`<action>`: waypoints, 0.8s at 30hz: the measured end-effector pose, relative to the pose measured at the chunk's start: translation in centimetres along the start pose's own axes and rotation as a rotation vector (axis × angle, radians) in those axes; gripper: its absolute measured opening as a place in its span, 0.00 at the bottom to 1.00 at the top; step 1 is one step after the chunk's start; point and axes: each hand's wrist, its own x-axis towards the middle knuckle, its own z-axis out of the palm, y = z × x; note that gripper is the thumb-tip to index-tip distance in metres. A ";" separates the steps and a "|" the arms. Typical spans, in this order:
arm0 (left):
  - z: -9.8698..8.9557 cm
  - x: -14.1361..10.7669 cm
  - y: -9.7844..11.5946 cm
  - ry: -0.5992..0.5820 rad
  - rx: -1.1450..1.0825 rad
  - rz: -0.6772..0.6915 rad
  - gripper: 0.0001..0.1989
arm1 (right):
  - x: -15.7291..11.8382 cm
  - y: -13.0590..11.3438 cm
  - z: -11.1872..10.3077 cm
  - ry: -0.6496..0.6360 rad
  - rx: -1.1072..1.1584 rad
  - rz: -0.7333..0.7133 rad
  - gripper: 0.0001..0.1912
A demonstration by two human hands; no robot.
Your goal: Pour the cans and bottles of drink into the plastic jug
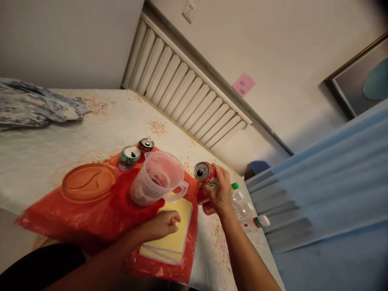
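Observation:
My right hand [220, 188] is wrapped around a red drink can [210, 173], its opened top facing me. More red cans [208, 207] stand just below it, partly hidden by the hand. Loosely curled, with nothing seen in its fingers, my left hand [165, 224] is over a stack of yellow paper sheets [174, 242]. Beyond that hand stands a translucent plastic pitcher [145, 184] with a little liquid or foam inside, its handle toward the right. The pitcher and papers rest on a red plastic bag [87, 218].
Left of the pitcher are an orange round lid [89, 182], a green-and-white can [129, 157] and a dark can [146, 144]. Clear plastic bottles [242, 208] stand at the right table edge, near a blue curtain [318, 182]. A patterned cloth [36, 105] lies far left; a radiator [182, 81] lines the wall.

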 end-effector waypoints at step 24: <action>0.2 -0.3 0.3 0.067 0.021 0.000 0.16 | 6.3 -2.9 -0.5 -0.076 -0.234 -0.464 0.26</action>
